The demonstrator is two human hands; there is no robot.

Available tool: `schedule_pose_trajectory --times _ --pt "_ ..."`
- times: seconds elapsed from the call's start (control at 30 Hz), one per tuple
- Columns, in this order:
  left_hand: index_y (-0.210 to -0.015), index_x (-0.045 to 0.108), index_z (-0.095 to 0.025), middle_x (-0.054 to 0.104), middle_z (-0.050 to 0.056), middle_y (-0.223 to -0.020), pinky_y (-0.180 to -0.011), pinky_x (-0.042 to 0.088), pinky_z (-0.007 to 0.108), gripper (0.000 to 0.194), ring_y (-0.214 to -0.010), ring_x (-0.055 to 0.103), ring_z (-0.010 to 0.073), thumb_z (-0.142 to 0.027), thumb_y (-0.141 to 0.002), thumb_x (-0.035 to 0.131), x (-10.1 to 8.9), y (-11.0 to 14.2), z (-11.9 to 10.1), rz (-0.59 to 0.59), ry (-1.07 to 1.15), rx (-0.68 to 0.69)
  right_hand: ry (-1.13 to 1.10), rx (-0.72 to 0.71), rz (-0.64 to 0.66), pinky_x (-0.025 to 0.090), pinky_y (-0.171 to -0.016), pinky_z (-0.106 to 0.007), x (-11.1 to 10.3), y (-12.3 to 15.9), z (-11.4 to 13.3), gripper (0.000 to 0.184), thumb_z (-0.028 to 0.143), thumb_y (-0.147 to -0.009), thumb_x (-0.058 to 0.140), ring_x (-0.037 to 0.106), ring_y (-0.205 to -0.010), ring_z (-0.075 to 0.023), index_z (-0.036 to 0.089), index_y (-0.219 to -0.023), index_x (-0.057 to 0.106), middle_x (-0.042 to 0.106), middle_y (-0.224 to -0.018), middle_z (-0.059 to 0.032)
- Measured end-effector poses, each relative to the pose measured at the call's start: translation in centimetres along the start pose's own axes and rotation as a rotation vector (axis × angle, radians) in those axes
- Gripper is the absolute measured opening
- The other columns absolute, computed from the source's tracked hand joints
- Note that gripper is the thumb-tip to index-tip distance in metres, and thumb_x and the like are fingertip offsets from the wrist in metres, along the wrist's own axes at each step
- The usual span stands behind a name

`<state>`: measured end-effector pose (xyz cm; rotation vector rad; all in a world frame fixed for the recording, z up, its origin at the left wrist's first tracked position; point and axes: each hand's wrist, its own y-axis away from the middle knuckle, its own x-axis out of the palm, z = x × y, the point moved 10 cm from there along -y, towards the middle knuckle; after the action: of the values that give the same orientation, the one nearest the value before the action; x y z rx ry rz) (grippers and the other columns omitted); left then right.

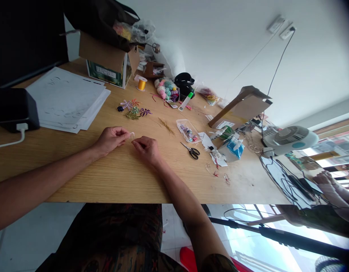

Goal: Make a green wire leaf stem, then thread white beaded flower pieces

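My left hand (114, 138) is closed in a pinch on a small white looped strand (132, 134) that sticks out past its fingertips. Close by on the right, my right hand (147, 148) also pinches, its fingertips near the strand's lower end; what they hold is too small to make out. Both hands rest low over the wooden table (112, 181). Beyond them lie several small flower shapes (135, 110) in purple, orange and green. A bundle of thin gold stems (166, 126) is to the right of these.
Black scissors (193, 152) and a bead tray (188, 131) lie to the right. A yellow thread spool (141, 84), yarn balls (166, 89) and a glue bottle (186, 101) stand farther back. Paper sheets (69, 98) are at left, a fan (290, 139) far right, near another person's hands (327, 179).
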<state>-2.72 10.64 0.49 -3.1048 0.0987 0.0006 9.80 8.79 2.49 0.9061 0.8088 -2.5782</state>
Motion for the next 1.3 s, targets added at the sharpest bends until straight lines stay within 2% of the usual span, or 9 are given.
schedule_pose_trajectory --times 0.17,0.33,0.47,0.57,0.73,0.9,1.03,1.2,1.3 --pt "-0.066 0.066 -0.018 0.064 0.002 -0.061 -0.053 0.041 0.025 0.025 -0.056 0.054 0.0138 -0.043 -0.065 0.072 0.4 -0.1 -0.1 0.049 -0.273 0.119 0.057 -0.043 -0.074 0.045 -0.066 -0.024 -1.1 0.0 0.6 0.022 0.026 -0.092 0.054 0.058 -0.067 -0.0124 0.016 -0.085 0.071 0.064 -0.073 -0.0048" --pt "-0.068 0.069 -0.019 0.068 0.004 -0.067 -0.06 0.044 0.026 0.023 -0.063 0.058 0.0168 -0.042 -0.07 0.066 2.1 0.5 -0.8 0.165 -0.391 0.21 0.078 0.047 -0.118 0.046 -0.07 -0.025 -2.1 -0.2 -0.6 0.022 0.027 -0.093 0.053 0.06 -0.071 -0.0142 0.017 -0.085 0.07 0.065 -0.077 -0.0063" --pt "-0.068 0.069 -0.019 0.067 0.002 -0.067 -0.061 0.044 0.025 0.023 -0.063 0.058 0.0156 -0.042 -0.068 0.067 2.3 0.6 -1.2 0.19 -0.329 0.198 0.028 0.118 -0.113 0.045 -0.068 -0.024 -1.8 -0.3 -2.0 0.02 0.027 -0.091 0.056 0.059 -0.069 -0.0127 0.016 -0.083 0.07 0.067 -0.077 -0.0055" --pt "-0.07 0.067 -0.018 0.059 -0.001 -0.059 -0.052 0.04 0.024 0.024 -0.053 0.05 0.0117 -0.042 -0.068 0.069 1.8 0.4 -0.7 0.176 -0.196 0.118 -0.043 0.14 -0.094 0.044 -0.065 -0.023 -1.3 -0.2 -2.2 0.02 0.027 -0.09 0.057 0.058 -0.067 -0.0114 0.015 -0.082 0.071 0.067 -0.076 -0.0043" --pt "-0.065 0.063 -0.017 0.051 -0.003 -0.054 -0.043 0.032 0.021 0.027 -0.044 0.039 0.0068 -0.041 -0.063 0.076 0.7 0.2 -0.2 0.081 0.042 0.017 -0.085 0.101 -0.034 0.043 -0.062 -0.021 -0.4 -0.1 -1.1 0.021 0.027 -0.089 0.057 0.057 -0.065 -0.0102 0.015 -0.081 0.072 0.067 -0.074 -0.0033" --pt "-0.063 0.064 -0.018 0.056 -0.002 -0.056 -0.043 0.032 0.022 0.028 -0.044 0.042 0.0077 -0.042 -0.06 0.077 -0.2 -0.1 0.4 -0.012 0.0 -0.021 -0.03 0.011 0.026 0.043 -0.064 -0.022 0.3 0.0 0.1 0.02 0.025 -0.09 0.057 0.057 -0.065 -0.0101 0.015 -0.08 0.072 0.066 -0.073 -0.003" --pt "-0.064 0.065 -0.018 0.062 0.0 -0.058 -0.051 0.04 0.024 0.026 -0.052 0.052 0.0124 -0.043 -0.065 0.073 -0.3 -0.3 0.0 0.0 -0.243 0.102 0.045 -0.03 -0.011 0.043 -0.065 -0.023 -0.3 0.0 0.6 0.021 0.026 -0.092 0.055 0.057 -0.067 -0.0112 0.017 -0.083 0.072 0.064 -0.074 -0.0034" --pt "-0.071 0.069 -0.017 0.068 0.003 -0.068 -0.06 0.044 0.026 0.024 -0.062 0.058 0.0157 -0.04 -0.074 0.065 1.8 0.3 -0.8 0.157 -0.437 0.258 0.07 0.003 -0.135 0.044 -0.068 -0.024 -2.0 -0.1 0.1 0.021 0.026 -0.092 0.055 0.058 -0.069 -0.0122 0.016 -0.084 0.071 0.065 -0.076 -0.0047" --pt "-0.07 0.068 -0.017 0.068 0.003 -0.068 -0.062 0.044 0.025 0.023 -0.063 0.058 0.0149 -0.039 -0.074 0.063 2.7 0.9 -1.7 0.211 -0.453 0.319 0.042 0.055 -0.165 0.044 -0.067 -0.023 -2.4 -0.2 -0.8 0.018 0.024 -0.09 0.057 0.059 -0.069 -0.0116 0.016 -0.082 0.071 0.066 -0.076 -0.0043"
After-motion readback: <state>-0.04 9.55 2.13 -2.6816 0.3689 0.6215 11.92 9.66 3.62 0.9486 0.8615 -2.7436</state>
